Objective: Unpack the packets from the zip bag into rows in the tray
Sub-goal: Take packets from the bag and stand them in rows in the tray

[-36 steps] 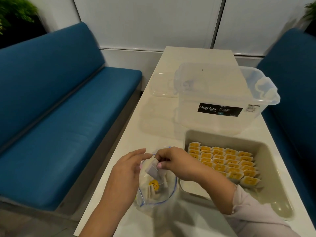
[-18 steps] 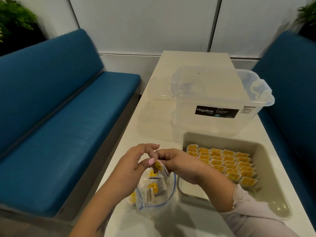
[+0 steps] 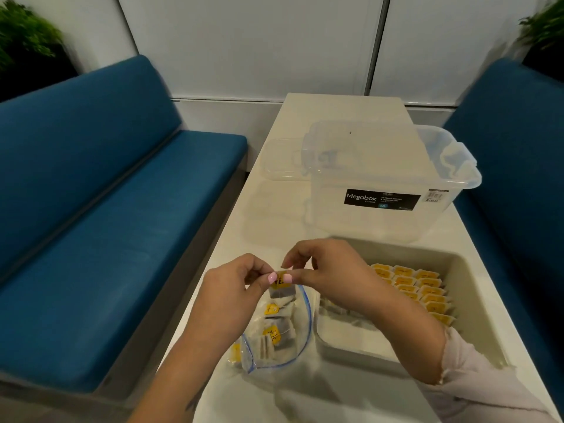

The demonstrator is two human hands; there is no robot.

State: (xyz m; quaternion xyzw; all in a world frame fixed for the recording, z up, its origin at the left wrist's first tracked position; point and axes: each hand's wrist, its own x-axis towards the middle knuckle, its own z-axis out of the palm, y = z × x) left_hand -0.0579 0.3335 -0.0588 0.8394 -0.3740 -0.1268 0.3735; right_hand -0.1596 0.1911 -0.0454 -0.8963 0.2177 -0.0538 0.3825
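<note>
A clear zip bag (image 3: 282,340) with a blue seal lies open on the table, holding several yellow-tagged packets. Above its mouth, my left hand (image 3: 232,288) and my right hand (image 3: 326,270) both pinch one packet (image 3: 282,286) by its yellow tag, thumbs side by side. To the right stands the beige tray (image 3: 467,303), with several packets (image 3: 418,288) set in neat rows at its far side. My right forearm crosses over the tray's near left corner.
A clear Megabox storage box (image 3: 381,184) stands behind the tray, its lid (image 3: 280,160) lying flat to the left. Blue benches (image 3: 106,224) flank the white table (image 3: 305,401) on both sides.
The packet has been lifted out of the bag mouth and now hangs between both hands, which rose a little and came together on its tag.
</note>
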